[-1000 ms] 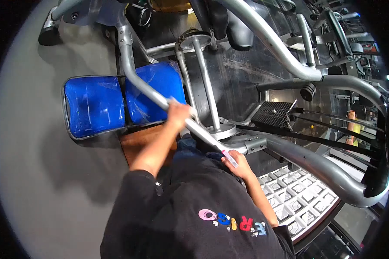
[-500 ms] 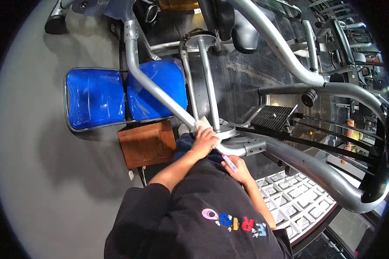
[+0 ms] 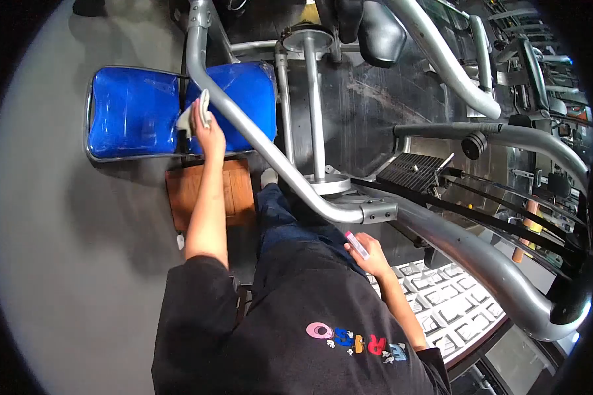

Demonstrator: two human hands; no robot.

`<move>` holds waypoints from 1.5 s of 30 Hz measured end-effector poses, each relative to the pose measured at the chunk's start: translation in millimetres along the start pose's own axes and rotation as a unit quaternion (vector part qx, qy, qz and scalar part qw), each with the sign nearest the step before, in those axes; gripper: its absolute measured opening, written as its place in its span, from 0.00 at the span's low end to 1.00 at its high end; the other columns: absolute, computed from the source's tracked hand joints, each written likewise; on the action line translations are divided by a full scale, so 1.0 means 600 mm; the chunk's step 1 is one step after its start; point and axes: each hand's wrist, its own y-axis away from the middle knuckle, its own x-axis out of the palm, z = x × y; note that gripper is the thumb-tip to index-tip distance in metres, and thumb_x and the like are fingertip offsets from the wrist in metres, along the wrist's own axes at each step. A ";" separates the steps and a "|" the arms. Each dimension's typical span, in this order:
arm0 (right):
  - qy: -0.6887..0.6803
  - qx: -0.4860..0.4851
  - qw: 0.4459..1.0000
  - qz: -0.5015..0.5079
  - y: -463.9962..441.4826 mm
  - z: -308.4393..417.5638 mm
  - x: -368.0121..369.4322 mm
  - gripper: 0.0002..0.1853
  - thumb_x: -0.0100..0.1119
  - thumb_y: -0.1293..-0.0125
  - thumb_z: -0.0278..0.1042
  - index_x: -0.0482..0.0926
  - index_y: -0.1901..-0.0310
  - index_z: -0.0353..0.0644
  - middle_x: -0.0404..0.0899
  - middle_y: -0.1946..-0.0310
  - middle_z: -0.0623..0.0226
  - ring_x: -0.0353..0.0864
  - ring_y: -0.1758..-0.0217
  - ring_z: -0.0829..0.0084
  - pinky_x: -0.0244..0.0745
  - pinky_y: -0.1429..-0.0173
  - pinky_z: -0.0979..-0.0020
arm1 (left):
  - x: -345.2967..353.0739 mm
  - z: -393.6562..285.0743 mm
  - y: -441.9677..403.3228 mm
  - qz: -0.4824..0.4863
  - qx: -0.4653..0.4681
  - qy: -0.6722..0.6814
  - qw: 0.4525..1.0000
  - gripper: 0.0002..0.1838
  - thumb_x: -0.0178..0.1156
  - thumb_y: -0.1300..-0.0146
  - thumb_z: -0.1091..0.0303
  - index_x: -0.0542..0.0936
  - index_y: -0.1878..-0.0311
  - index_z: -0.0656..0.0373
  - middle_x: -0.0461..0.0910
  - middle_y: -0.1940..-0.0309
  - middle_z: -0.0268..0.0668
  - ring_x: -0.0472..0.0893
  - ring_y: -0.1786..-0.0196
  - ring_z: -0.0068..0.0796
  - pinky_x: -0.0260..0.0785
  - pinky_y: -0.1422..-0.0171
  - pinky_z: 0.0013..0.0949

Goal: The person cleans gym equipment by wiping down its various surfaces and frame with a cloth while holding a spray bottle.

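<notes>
My left hand [image 3: 209, 137] reaches forward with a folded pale cloth [image 3: 195, 117] gripped in its fingers. The cloth lies against the bent silver tube [image 3: 240, 137] of an exercise machine, or just beside it; I cannot tell which. Close to my body, my right hand [image 3: 375, 258] is wrapped round a small clear tube with a pink end [image 3: 358, 245]. What is in the tube is too small to make out. Beneath my left hand and the silver tube is a blue padded chair [image 3: 138, 112] with plastic film over it.
A brown wooden stool [image 3: 207, 191] stands beside the chair, near my foot. Thick grey machine tubing [image 3: 481, 263] runs along my right, with a weight stack [image 3: 412, 172] behind it. A white patterned panel [image 3: 451, 299] is at the lower right. More gym machines fill the far right.
My left hand has slid the cloth from the near end of the silver tube up and left to its far part. My right hand keeps the clear tube and has barely moved.
</notes>
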 end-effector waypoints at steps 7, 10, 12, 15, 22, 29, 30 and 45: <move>-0.001 -0.035 0.999 0.004 0.041 -0.045 -0.014 0.16 0.63 0.36 0.42 0.76 0.68 0.35 0.74 0.72 0.52 0.76 0.66 0.49 0.71 0.59 0.57 | 0.090 -0.123 0.279 0.080 -0.099 -0.052 0.991 0.35 0.58 0.44 0.82 0.71 0.30 0.51 0.50 0.23 0.49 0.46 0.21 0.61 0.40 0.18 0.54; 0.003 -0.041 0.999 0.007 0.048 -0.070 -0.027 0.16 0.63 0.35 0.42 0.76 0.67 0.35 0.74 0.72 0.52 0.76 0.66 0.50 0.71 0.59 0.58 | 0.050 -0.198 0.392 0.191 -0.087 -0.060 0.976 0.35 0.58 0.45 0.83 0.71 0.31 0.52 0.51 0.23 0.50 0.44 0.22 0.66 0.40 0.18 0.57; 0.005 -0.046 0.999 0.012 0.043 -0.080 -0.035 0.17 0.63 0.35 0.43 0.76 0.67 0.34 0.74 0.71 0.51 0.76 0.66 0.51 0.71 0.59 0.59 | 0.014 -0.226 0.452 0.294 -0.053 -0.031 0.954 0.35 0.58 0.44 0.83 0.72 0.31 0.52 0.52 0.23 0.49 0.44 0.22 0.69 0.41 0.18 0.56; -0.016 -0.084 0.996 0.015 0.030 -0.077 -0.043 0.18 0.63 0.35 0.45 0.75 0.67 0.34 0.74 0.72 0.51 0.77 0.66 0.52 0.71 0.59 0.59 | -0.030 -0.241 0.496 0.383 -0.039 0.077 0.920 0.33 0.58 0.42 0.82 0.71 0.31 0.51 0.55 0.23 0.47 0.44 0.21 0.62 0.43 0.18 0.53; -0.005 -0.145 0.989 0.019 -0.012 -0.041 -0.060 0.20 0.63 0.35 0.49 0.78 0.63 0.35 0.78 0.68 0.49 0.79 0.64 0.49 0.72 0.57 0.57 | -0.108 -0.237 0.466 0.242 -0.467 0.438 0.729 0.25 0.47 0.25 0.55 0.68 0.32 0.60 0.77 0.39 0.38 0.78 0.38 0.31 0.70 0.33 0.39; -0.002 -0.165 0.986 0.031 -0.060 0.029 -0.064 0.21 0.62 0.35 0.50 0.79 0.63 0.35 0.79 0.67 0.48 0.81 0.62 0.48 0.73 0.56 0.56 | -0.188 -0.316 0.287 0.077 -0.441 0.629 0.635 0.29 0.49 0.31 0.51 0.69 0.35 0.63 0.79 0.42 0.43 0.80 0.42 0.40 0.75 0.38 0.44; -0.003 -0.164 0.986 0.032 -0.071 0.033 -0.058 0.21 0.62 0.35 0.50 0.79 0.63 0.35 0.79 0.67 0.48 0.81 0.62 0.48 0.73 0.56 0.56 | -0.193 -0.300 0.275 0.087 -0.424 0.655 0.620 0.30 0.49 0.31 0.50 0.69 0.34 0.64 0.79 0.43 0.44 0.80 0.42 0.42 0.75 0.37 0.44; -0.021 -0.088 0.996 0.001 -0.229 0.222 -0.029 0.20 0.62 0.37 0.50 0.80 0.65 0.35 0.81 0.69 0.46 0.83 0.60 0.46 0.75 0.55 0.54 | -0.159 -0.082 0.147 0.070 -0.567 0.510 0.642 0.28 0.55 0.28 0.51 0.68 0.33 0.59 0.78 0.41 0.40 0.79 0.40 0.37 0.73 0.36 0.42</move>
